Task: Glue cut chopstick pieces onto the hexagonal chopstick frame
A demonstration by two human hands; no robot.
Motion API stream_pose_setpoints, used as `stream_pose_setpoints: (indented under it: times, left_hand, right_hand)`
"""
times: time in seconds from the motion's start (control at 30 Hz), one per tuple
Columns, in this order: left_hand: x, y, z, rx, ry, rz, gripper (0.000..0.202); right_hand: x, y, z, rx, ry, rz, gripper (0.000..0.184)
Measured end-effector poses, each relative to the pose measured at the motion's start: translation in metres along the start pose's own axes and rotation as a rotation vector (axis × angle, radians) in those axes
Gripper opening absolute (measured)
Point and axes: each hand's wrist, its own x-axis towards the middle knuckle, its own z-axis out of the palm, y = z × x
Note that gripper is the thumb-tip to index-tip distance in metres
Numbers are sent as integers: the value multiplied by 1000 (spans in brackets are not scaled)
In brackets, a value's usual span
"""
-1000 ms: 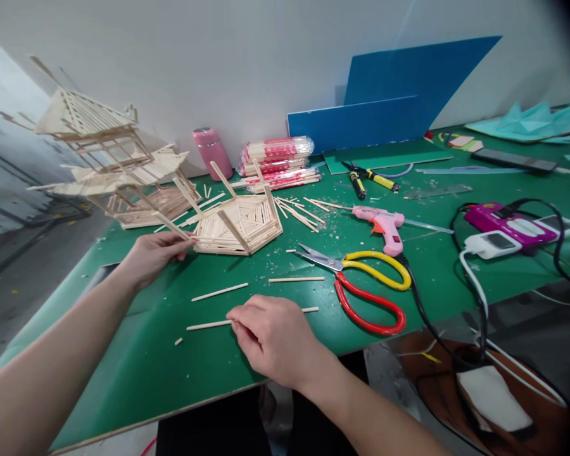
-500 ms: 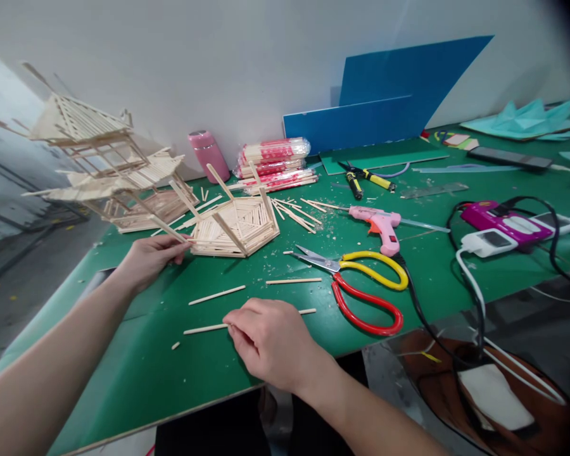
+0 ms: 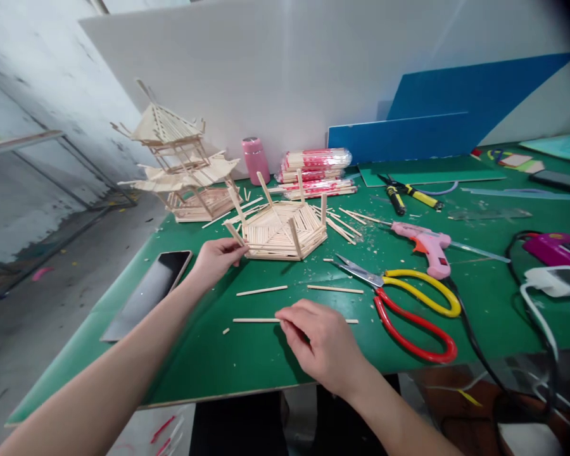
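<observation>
My left hand pinches the near left corner of a hexagonal base built from thin wooden sticks, with upright posts round its rim. The base stands on the green table. Lower down, the fingertips of my right hand are closed on a single wooden stick, which lies crosswise and passes beneath the hand. Two shorter sticks lie just behind it, a left stick and a right stick. A tiny cut-off piece rests to the left.
Scissors with yellow and red handles lie open at right, near a pink glue gun. Further back are a stick pagoda, a pink bottle, packs of sticks and pliers. A phone lies beside my left forearm.
The view has swung to the left, so everything sits further right and the whole phone shows. Both hands keep their holds on the base and the stick.
</observation>
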Motion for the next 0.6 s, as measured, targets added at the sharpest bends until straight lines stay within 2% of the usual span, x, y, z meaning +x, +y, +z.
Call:
stream_pose_setpoints:
  times: [0.4,0.6]
  left_hand:
    - [-11,-7,12,-29,-41,77,27]
    - [-10,-11,11,-14,-44,138,23]
  right_hand:
    - [0,-2,1,-13,18,22,20]
    - [18,-3,-3,-85,24,17,20]
